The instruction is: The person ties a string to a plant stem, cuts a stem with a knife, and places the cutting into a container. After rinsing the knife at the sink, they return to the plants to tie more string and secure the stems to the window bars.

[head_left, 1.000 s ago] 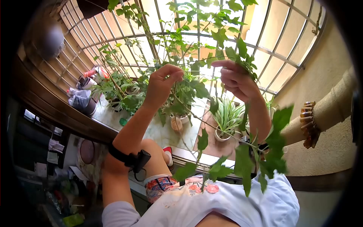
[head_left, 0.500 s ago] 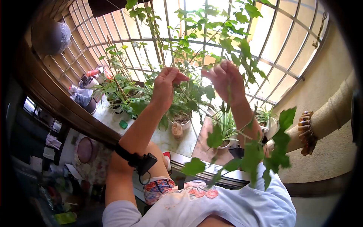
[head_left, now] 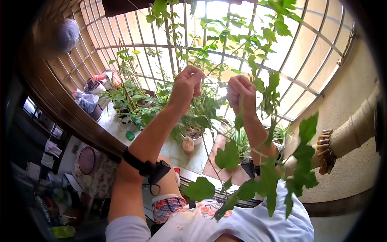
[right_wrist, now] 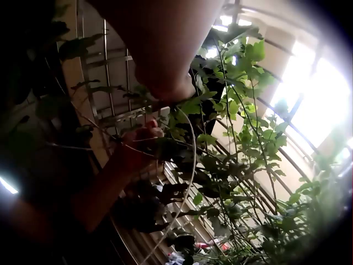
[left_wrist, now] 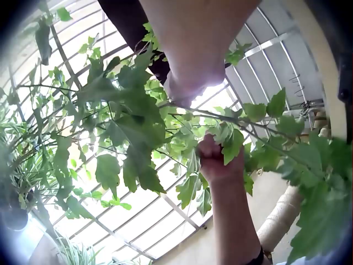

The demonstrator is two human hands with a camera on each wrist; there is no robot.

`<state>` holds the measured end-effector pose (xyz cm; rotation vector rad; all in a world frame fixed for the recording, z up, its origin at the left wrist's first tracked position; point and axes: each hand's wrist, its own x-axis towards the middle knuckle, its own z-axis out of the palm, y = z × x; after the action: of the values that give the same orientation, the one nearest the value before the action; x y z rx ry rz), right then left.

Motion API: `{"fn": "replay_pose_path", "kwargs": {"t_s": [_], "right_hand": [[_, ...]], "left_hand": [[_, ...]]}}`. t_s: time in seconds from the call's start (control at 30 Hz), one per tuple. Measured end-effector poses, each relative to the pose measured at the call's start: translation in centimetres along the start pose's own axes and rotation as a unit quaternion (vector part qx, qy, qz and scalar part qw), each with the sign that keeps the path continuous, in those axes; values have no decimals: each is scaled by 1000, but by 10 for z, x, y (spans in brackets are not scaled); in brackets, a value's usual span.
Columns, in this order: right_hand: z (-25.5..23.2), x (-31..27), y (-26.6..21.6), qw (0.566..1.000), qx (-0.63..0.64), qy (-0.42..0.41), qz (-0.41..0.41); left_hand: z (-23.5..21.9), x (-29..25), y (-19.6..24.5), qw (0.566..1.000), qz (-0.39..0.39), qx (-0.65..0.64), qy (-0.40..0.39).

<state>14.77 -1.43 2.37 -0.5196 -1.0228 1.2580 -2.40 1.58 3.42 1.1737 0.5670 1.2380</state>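
Both hands are raised at chest height in front of a climbing plant [head_left: 225, 40], a short gap apart. My left hand [head_left: 188, 86] has its fingers curled and pinches a thin leafy branch [left_wrist: 220, 117]. That branch arches down toward the body, its large lobed leaves [head_left: 227, 155] hanging before the shirt and right forearm. My right hand [head_left: 242, 92] is curled with thumb and fingers together. In the right wrist view a thin white cord [right_wrist: 193, 165] runs down from its fingertips. Leaves partly cover the right hand [left_wrist: 218, 157] in the left wrist view.
Metal window bars [head_left: 298, 82] curve behind the plants. Potted plants [head_left: 193, 135] and a brown jar [head_left: 188, 146] stand on the pale ledge. A thick wrapped pipe [head_left: 350, 141] slants along the right wall. Bagged pots [head_left: 86, 103] sit at the far left.
The right hand has come inward and lower, its extended finger now curled in with the others. The left hand has shifted slightly right in view. The hanging leaves have swung.
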Motion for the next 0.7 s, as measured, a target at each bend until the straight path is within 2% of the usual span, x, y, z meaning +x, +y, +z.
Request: {"fn": "replay_pose_path", "kwargs": {"t_s": [0.07, 0.43, 0.53, 0.63, 0.7], "right_hand": [[-4, 0, 2, 1000, 12, 4, -4], [-4, -8, 2, 999, 3, 52, -14], [-8, -8, 4, 999, 21, 40, -14], [-11, -11, 1, 999, -19, 36, -11], [-4, -14, -5, 995, -89, 45, -3]], "left_hand": [[3, -3, -1, 1000, -6, 18, 18], [5, -9, -5, 999, -4, 39, 2], [5, -10, -5, 999, -13, 46, 10], [8, -11, -3, 998, -14, 51, -14], [11, -12, -1, 997, -3, 71, -37]]}}
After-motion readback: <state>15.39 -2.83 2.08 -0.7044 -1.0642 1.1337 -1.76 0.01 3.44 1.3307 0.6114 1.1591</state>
